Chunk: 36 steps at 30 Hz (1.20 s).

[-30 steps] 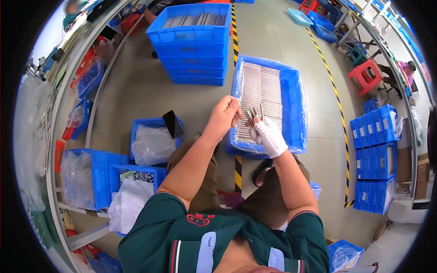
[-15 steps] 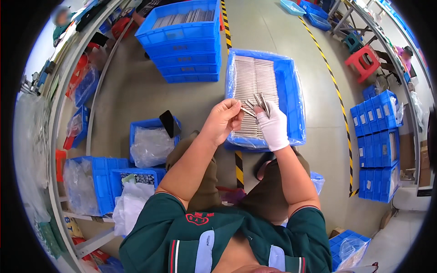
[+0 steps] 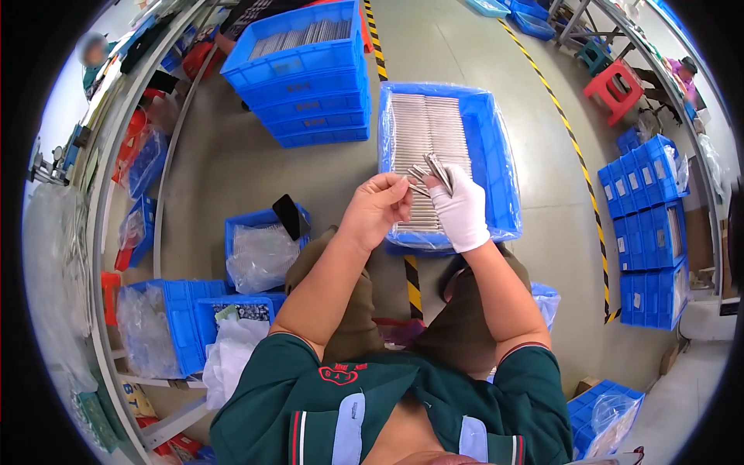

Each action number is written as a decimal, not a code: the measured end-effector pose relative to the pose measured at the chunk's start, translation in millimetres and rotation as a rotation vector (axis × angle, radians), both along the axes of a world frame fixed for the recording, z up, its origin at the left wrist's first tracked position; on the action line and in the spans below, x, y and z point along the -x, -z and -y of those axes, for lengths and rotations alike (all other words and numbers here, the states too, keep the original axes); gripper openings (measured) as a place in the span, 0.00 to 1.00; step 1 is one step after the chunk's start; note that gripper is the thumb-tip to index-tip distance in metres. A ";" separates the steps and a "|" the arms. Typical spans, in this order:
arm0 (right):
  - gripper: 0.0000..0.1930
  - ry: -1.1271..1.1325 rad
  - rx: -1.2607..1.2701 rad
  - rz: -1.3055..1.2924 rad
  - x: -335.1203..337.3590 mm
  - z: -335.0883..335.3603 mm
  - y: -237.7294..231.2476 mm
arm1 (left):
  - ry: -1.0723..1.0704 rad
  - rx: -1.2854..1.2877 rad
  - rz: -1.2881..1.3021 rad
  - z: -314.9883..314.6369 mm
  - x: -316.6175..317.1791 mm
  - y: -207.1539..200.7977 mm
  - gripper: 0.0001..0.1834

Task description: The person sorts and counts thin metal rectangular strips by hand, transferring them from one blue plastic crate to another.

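Observation:
My right hand, in a white glove, is closed around several short, slim metal rods, which stick out past its thumb and fingers. Bare, my left hand pinches thumb against forefinger at the end of a rod beside that bunch; the fingers partly hide what is between them. Both hands hover over the near part of a blue crate lined with clear plastic. Packed rows of similar rods fill its left and middle, while blue wall and liner show along the right.
Stacked blue crates stand at the far left. Closer on the left, a phone lies on a plastic-covered crate. More blue crates and a red stool are on the right. Black-yellow tape marks the floor.
The rods in my right hand were fanned out and are now bunched closer together. My left hand stays pinched beside them. The whole view has shifted slightly.

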State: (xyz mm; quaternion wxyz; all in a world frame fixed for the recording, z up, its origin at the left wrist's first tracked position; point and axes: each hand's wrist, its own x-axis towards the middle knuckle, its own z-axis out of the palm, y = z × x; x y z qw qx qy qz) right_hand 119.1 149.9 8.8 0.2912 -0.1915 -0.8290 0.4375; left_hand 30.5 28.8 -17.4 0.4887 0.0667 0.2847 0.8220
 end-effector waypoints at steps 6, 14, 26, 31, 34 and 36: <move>0.08 -0.014 0.003 0.006 1.8 1.2 -0.2 | -0.187 0.236 -0.478 -0.1 -1.4 0.6 0.09; 0.06 -0.092 0.019 0.055 -0.3 5.4 -4.9 | -0.234 0.165 -0.393 4.4 7.2 -2.2 0.07; 0.06 -0.100 0.017 0.044 0.5 3.0 -0.7 | -0.220 0.349 -0.622 7.5 11.3 -4.8 0.06; 0.06 -0.100 0.023 0.053 -0.1 5.0 -0.5 | -0.179 0.314 -0.587 8.0 9.2 -1.8 0.07; 0.07 -0.093 0.016 0.065 -0.5 4.6 0.8 | -0.201 0.346 -0.647 7.0 8.1 -0.5 0.07; 0.06 -0.085 -0.016 0.057 0.0 6.8 -0.3 | -0.218 0.350 -0.660 8.8 8.7 -1.3 0.07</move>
